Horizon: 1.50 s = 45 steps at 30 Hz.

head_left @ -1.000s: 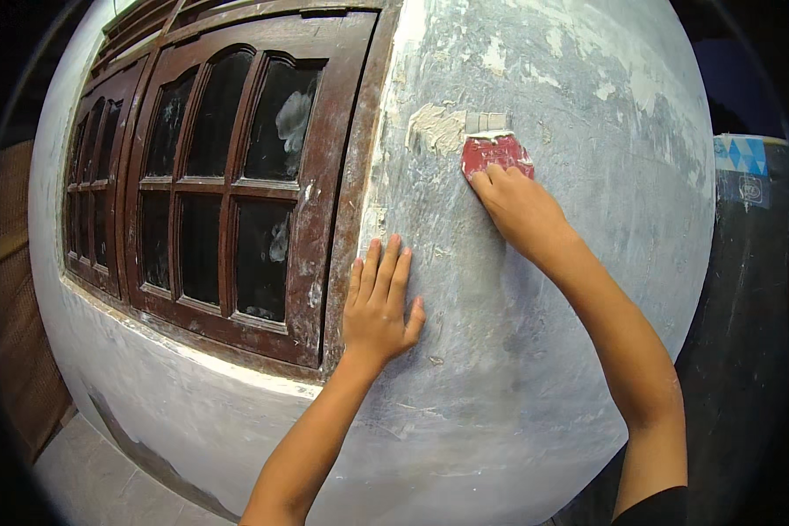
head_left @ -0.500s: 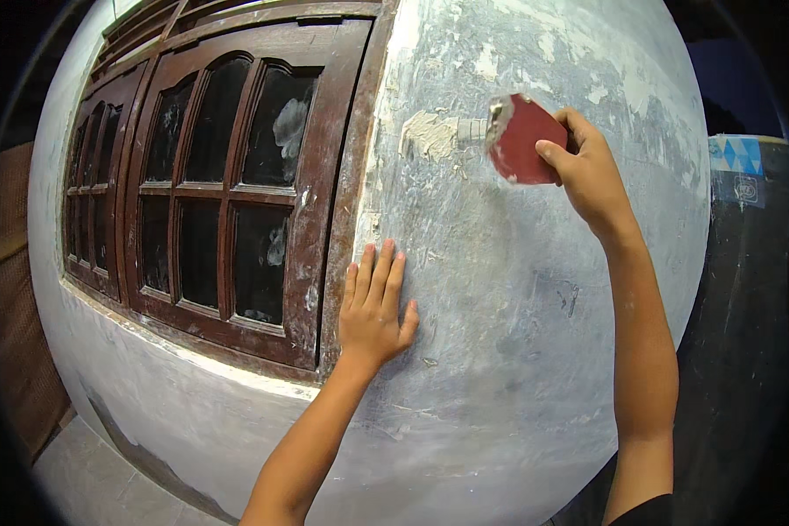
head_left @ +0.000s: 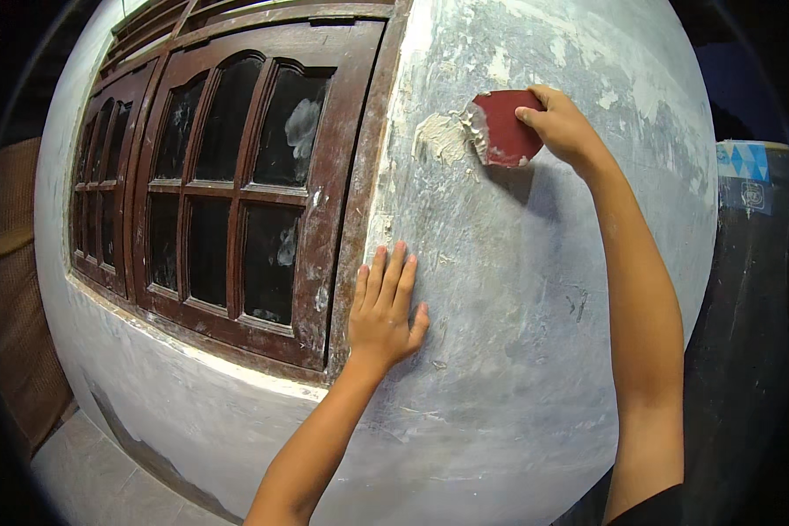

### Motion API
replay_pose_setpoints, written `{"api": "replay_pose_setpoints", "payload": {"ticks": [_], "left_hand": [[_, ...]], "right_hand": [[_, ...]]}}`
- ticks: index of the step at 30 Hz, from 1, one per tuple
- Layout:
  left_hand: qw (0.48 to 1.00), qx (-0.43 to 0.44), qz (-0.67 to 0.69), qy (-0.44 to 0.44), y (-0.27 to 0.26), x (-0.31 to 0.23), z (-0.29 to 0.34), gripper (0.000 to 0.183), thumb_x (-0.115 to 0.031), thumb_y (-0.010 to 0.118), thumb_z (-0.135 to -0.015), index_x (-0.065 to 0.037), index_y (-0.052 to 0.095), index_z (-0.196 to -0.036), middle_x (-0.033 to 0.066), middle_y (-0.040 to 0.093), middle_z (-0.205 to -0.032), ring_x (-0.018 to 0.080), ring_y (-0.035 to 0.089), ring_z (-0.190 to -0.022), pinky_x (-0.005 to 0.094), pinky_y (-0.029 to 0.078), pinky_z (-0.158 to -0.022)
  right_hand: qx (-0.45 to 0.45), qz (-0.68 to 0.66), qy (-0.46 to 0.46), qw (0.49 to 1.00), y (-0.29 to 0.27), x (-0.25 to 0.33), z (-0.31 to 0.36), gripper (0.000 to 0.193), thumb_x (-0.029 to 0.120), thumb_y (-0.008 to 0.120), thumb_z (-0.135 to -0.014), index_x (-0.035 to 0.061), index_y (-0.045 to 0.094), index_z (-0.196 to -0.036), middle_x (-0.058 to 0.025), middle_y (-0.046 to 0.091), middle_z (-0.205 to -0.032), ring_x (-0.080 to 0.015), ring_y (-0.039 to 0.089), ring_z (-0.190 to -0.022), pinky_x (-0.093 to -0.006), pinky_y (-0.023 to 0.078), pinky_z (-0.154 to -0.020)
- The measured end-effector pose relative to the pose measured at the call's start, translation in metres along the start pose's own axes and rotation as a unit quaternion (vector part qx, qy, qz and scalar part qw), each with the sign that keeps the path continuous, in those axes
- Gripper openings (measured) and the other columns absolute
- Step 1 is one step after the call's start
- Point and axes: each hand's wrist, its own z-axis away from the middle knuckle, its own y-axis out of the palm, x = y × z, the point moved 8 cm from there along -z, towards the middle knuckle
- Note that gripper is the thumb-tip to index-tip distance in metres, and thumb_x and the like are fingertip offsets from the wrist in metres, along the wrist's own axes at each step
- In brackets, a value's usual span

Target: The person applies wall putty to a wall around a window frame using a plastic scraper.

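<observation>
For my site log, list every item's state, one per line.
Wall: blotchy grey, with pale patches.
Window: looks shut; dark panes, some smeared whitish.
Putty: rough, uneven patch on the wall.
Scraper: held, edge toward the window, putty along it.
Right hand: closed on the scraper.
Left hand: open, flat on the wall.

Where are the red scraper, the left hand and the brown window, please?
Red scraper (head_left: 508,129): head view, middle of its flat red face.
Left hand (head_left: 382,326): head view, back of the hand.
Brown window (head_left: 210,188): head view, on its wooden crossbar.
</observation>
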Motion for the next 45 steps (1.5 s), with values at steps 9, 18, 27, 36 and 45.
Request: {"api": "replay_pose_setpoints", "payload": {"ticks": [9, 18, 27, 36, 45], "left_hand": [[1.000, -0.007, 0.006, 0.001, 0.001, 0.001, -0.001, 0.069, -0.028, 0.057, -0.083, -0.006, 0.042, -0.146, 0.0150, 0.036, -0.156, 0.0352, 0.029, -0.146, 0.0516, 0.022, -0.118], [1.000, -0.012, 0.004, 0.005, 0.001, 0.000, -0.002, 0.068, -0.029, 0.057, -0.083, -0.006, 0.042, -0.146, 0.0152, 0.036, -0.156, 0.0354, 0.030, -0.146, 0.0514, 0.023, -0.118], [1.000, -0.011, 0.004, 0.009, -0.001, -0.002, -0.003, 0.068, -0.029, 0.057, -0.083, -0.006, 0.042, -0.146, 0.0157, 0.036, -0.156, 0.0357, 0.030, -0.146, 0.0514, 0.024, -0.118], [1.000, -0.010, 0.016, 0.001, 0.000, 0.002, 0.000, 0.070, -0.029, 0.057, -0.083, -0.006, 0.041, -0.147, 0.0146, 0.035, -0.157, 0.0362, 0.029, -0.146, 0.0506, 0.023, -0.118], [1.000, -0.006, 0.017, 0.002, 0.000, 0.002, 0.000, 0.070, -0.028, 0.057, -0.082, -0.006, 0.041, -0.147, 0.0146, 0.035, -0.157, 0.0359, 0.029, -0.146, 0.0506, 0.023, -0.118]], "right_hand": [[-0.033, -0.058, 0.021, 0.998, -0.018, -0.013, -0.002, 0.040, 0.017, 0.056, -0.088, -0.0059, 0.057, -0.121, -0.0206, 0.068, -0.105, -0.0314, 0.068, -0.090, -0.0393, 0.053, -0.083], [-0.078, -0.078, 0.045, 0.993, -0.021, -0.020, 0.002, 0.036, 0.012, 0.057, -0.086, -0.0070, 0.060, -0.116, -0.0197, 0.067, -0.104, -0.0257, 0.067, -0.090, -0.0356, 0.053, -0.080], [-0.067, 0.063, -0.001, 0.996, 0.012, -0.022, -0.023, 0.034, 0.014, 0.057, -0.086, -0.0050, 0.061, -0.114, -0.0184, 0.068, -0.103, -0.0252, 0.066, -0.092, -0.0363, 0.052, -0.083], [-0.208, 0.128, -0.244, 0.939, -0.007, 0.074, 0.071, 0.013, 0.008, 0.063, -0.089, 0.0022, 0.055, -0.097, -0.0173, 0.065, -0.084, -0.0308, 0.067, -0.074, -0.0395, 0.053, -0.063], [-0.053, 0.397, -0.362, 0.842, 0.081, 0.076, 0.119, 0.005, 0.010, 0.059, -0.082, 0.0097, 0.056, -0.086, -0.0054, 0.054, -0.074, -0.0212, 0.063, -0.064, -0.0340, 0.052, -0.054]]}}
